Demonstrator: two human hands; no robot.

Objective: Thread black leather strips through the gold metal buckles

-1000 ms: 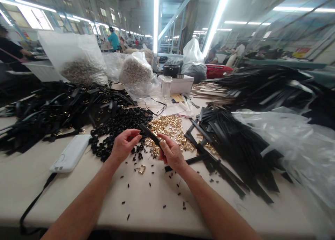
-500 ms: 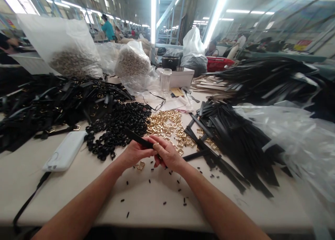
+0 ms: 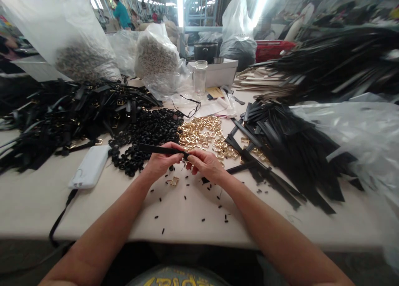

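Observation:
A black strap (image 3: 158, 149) runs between my two hands, its flat end pointing left over the heap of small black loops (image 3: 149, 130). My left hand (image 3: 162, 163) is closed round its middle. My right hand (image 3: 204, 164) pinches the strap close by, and the fingertips of both hands nearly meet. Whether a small part sits between the right fingers is hidden. Below my hands one gold buckle (image 3: 174, 181) lies alone on the table (image 3: 131, 219), among several scattered tiny black pieces. Just beyond my fingers spreads a pile of gold buckles (image 3: 199, 130).
Buckled black straps (image 3: 77, 111) are heaped at left, behind a white power bank (image 3: 90, 167) with a cable. Loose black strips (image 3: 289, 153) and clear plastic (image 3: 368, 136) cover the right. Glasses (image 3: 190, 107), a glass jar (image 3: 200, 78) and filled bags (image 3: 157, 53) stand farther back.
The view has tilted down, so things sit higher in the picture and the table's front edge shows. The strap has turned flatter between my hands, and its end reaches farther left.

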